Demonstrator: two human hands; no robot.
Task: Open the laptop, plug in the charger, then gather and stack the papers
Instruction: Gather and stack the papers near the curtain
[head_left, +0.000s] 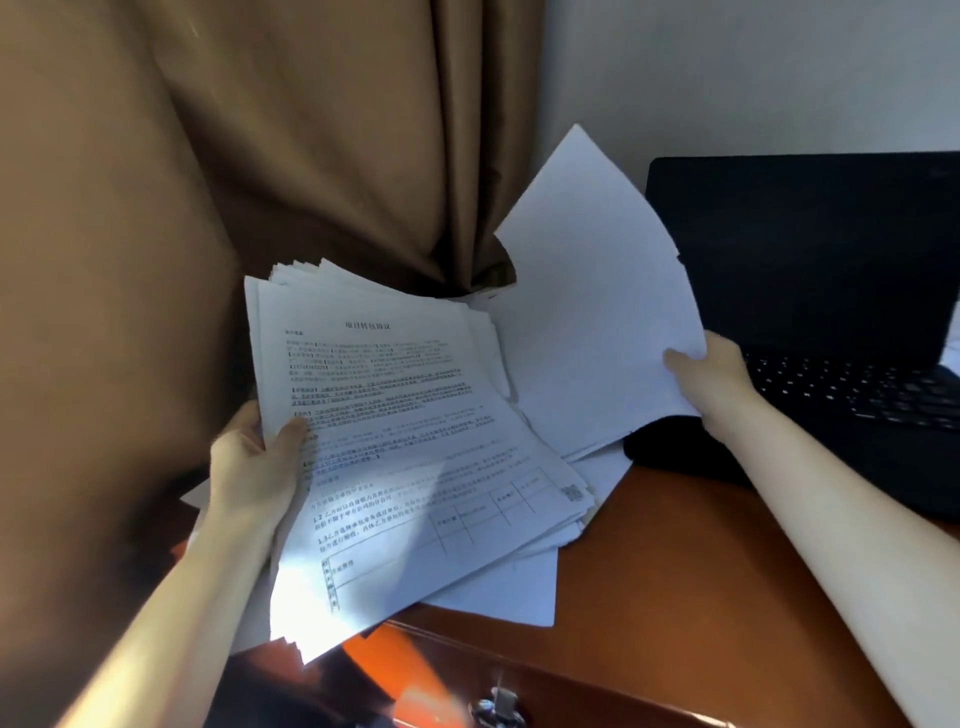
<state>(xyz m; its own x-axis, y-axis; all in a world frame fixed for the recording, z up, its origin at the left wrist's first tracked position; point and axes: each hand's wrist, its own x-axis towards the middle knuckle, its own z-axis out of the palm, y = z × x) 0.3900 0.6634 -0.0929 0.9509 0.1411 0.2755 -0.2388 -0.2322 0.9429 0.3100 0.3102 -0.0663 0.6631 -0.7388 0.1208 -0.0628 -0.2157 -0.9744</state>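
left hand (257, 470) at 8 o'clock pinches the stack (415, 452), thumb on top, seemingly as the base pile. right hand (709, 376) at 3 o'clock grips loose sheets (597, 312) by an edge, tilted toward the stack for adding. laptop (810, 249) stands open at 2 o'clock.

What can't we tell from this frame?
Head view: the laptop runs off the right edge; no charger or port shows.
Left hand, right hand: fingers hidden behind the papers they hold.
Top page: print too blurred to read.
Desk: sheets partly covered by those papers, count unclear.
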